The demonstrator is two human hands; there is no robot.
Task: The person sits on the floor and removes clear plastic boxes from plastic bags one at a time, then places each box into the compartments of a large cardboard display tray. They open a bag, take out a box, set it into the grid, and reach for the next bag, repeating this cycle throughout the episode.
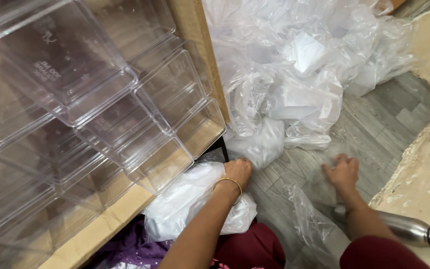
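My left hand [237,172], with a thin gold bangle on the wrist, rests on the floor at the edge of a white plastic-wrapped bundle [185,199], fingers curled against the crumpled bags. My right hand [343,173] presses down on a clear plastic bag [319,194] lying flat on the grey floor, fingers spread. A big heap of crumpled clear plastic bags [294,84] lies just beyond both hands. Stacks of clear plastic boxes [100,109] fill a cardboard carton at the left.
The carton's brown edge [195,45] runs between the boxes and the bags. A steel bottle [414,231] lies by my right forearm. A rough beige ledge [424,174] borders the floor at the right. Purple cloth [125,249] lies at the bottom.
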